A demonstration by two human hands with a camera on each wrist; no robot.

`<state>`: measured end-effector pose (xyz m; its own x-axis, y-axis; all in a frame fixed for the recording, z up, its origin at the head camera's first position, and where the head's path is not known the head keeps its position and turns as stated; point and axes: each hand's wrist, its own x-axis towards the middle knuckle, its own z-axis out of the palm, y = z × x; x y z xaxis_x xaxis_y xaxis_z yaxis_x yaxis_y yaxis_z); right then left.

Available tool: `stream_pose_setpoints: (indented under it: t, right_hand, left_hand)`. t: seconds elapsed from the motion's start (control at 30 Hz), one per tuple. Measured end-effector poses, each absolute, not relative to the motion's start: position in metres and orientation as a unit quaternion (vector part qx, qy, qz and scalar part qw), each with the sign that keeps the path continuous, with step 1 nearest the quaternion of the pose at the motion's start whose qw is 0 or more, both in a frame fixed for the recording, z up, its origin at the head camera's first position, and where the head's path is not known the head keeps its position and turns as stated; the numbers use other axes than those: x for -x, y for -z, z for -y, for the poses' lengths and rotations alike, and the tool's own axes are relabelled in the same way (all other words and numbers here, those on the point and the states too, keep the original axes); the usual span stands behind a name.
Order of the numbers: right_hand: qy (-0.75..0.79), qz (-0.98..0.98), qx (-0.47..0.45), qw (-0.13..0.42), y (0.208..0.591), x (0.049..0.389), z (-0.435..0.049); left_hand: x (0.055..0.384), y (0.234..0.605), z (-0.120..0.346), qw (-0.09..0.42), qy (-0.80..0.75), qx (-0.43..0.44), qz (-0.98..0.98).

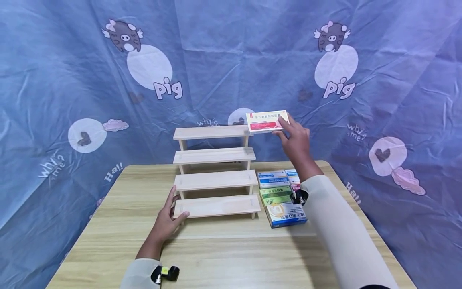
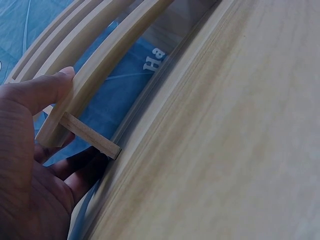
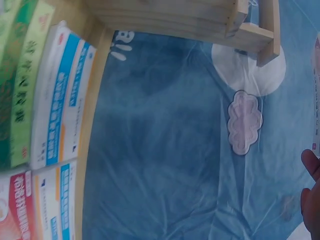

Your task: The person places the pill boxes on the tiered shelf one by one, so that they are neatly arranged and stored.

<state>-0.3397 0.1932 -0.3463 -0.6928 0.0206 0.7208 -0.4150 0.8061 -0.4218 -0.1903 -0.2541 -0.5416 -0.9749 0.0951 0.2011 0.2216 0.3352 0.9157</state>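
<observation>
Presently, the right hand holds a white-and-red medicine box between the thumb and the fingers, in the air at the right end of the top step of a four-step wooden display stand. Whether the box touches this step, I cannot tell. The left hand grips the left end of the lowest step: the thumb lies on its front edge, and the other fingers are bent behind and below the board. The stand is placed on a wood-grain table. Just beside it, on the right, lie a vitamin D box, a green box, two white-and-blue boxes and a pinkish-red box, partly covered by the right forearm. Behind hangs a blue cloth with printed pigs.
</observation>
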Motion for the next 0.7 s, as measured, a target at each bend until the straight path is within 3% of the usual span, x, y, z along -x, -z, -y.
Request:
stream_pose_setpoints:
  t: [0.7]
  right_hand:
    - [-0.268,0.905,-0.093,0.316,0.345,0.367,-0.115]
  left_hand:
    - [0.189,0.538,0.254,0.037,0.563,0.079,0.822]
